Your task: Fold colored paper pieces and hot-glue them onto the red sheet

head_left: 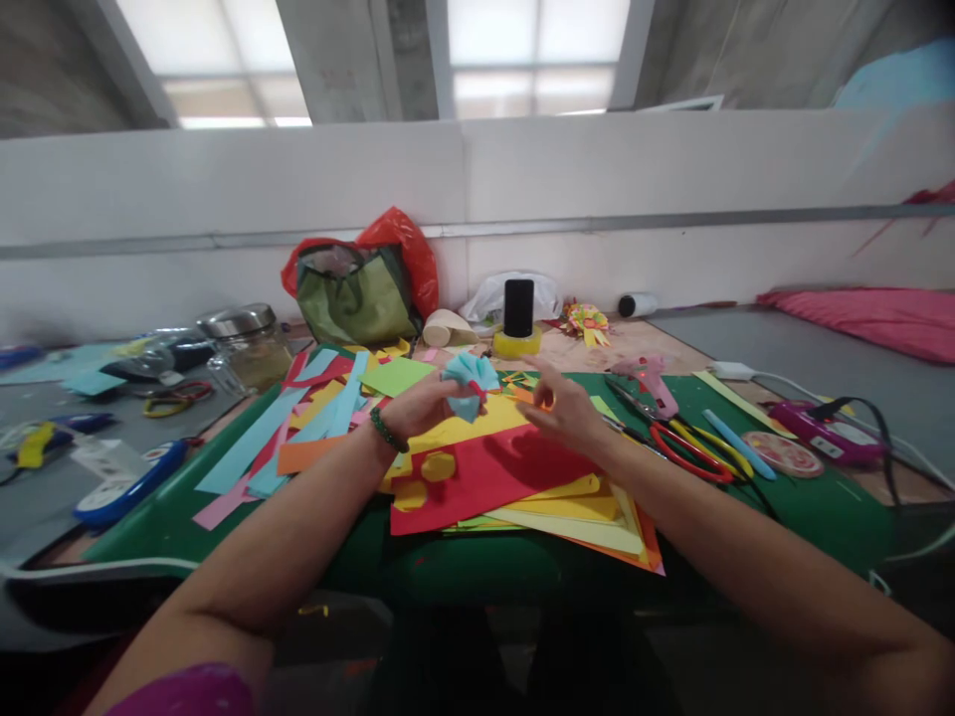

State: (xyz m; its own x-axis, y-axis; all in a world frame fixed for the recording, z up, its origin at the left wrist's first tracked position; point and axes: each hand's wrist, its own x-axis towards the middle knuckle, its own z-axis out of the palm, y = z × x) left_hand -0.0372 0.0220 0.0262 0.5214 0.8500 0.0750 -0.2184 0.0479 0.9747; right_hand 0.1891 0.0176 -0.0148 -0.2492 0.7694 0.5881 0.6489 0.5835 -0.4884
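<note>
My left hand (pixel 431 400) is closed round a pleated light-blue paper rosette (pixel 477 370) with a bit of red at its side. To its right, my right hand (pixel 567 408) hovers above the paper pile, fingers bent with a gap between thumb and forefinger. Orange paper scraps (pixel 520 395) lie just behind those fingertips; whether they touch cannot be made out. Beneath both hands is a red paper sheet (pixel 477 487), stacked over yellow and orange sheets. Small yellow paper pieces (pixel 438 466) rest on its left part.
Coloured paper strips (pixel 320 418) cover the mat's left side. At right lie red-handled scissors (pixel 690 452), a pink glue gun (pixel 653 383) and a blue stick (pixel 738 445). A phone (pixel 518 307) stands by yellow tape (pixel 517 343) at the back, near a glass jar (pixel 250 353).
</note>
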